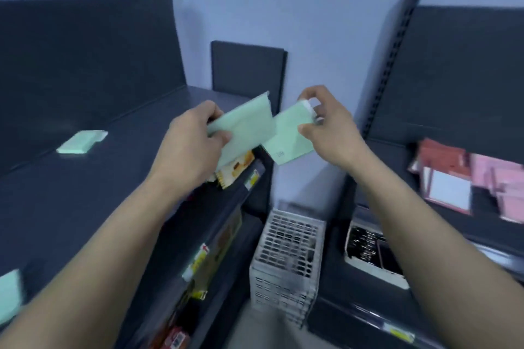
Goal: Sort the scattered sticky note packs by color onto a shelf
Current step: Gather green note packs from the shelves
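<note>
My left hand [192,144] grips a pale green sticky note pack [246,125] by its left end, held in the air over the right end of the dark shelf [113,173]. My right hand [329,127] pinches a second pale green pack [289,136] at its top right corner, and the two packs overlap slightly in the middle. Another green pack [82,142] lies flat on the left shelf near its back panel. A further green pack [10,295] shows at the frame's bottom left edge. The picture is blurred by motion.
Pink and red packs [499,181] and a white pad [448,190] lie jumbled on the right shelf. A white perforated basket [286,258] stands on the floor between the two shelf units. Snack packets [235,170] hang below the left shelf's edge. A tray of dark items [368,249] sits lower right.
</note>
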Tool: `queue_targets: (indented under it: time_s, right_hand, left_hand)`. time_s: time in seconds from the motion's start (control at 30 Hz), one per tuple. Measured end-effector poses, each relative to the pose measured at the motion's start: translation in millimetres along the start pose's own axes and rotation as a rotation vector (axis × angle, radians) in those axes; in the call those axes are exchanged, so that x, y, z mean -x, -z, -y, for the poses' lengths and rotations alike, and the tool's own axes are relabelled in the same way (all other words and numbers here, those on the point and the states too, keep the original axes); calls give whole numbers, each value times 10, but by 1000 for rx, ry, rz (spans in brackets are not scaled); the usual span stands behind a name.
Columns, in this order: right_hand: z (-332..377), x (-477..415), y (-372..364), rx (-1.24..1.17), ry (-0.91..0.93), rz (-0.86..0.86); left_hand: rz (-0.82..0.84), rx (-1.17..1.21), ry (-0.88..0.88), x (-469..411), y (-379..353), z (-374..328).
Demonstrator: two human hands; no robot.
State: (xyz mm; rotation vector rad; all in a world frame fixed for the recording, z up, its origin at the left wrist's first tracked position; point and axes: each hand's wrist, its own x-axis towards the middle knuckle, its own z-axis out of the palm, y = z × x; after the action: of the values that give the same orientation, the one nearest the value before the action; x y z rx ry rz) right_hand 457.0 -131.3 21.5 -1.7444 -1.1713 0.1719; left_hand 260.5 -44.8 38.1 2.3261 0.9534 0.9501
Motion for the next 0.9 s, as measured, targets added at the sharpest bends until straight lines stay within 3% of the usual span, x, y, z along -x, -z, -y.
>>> queue_targets:
  time_s: [0.53,0.9]
  right_hand:
    - [-1864,1996,4019,278,-294,-518]
    - [-2660,3010,5654,383,-525,-869]
  left_hand:
    - [431,226,-504,693,-3054,-3518]
    - [662,296,-641,1084,-4423,-5034]
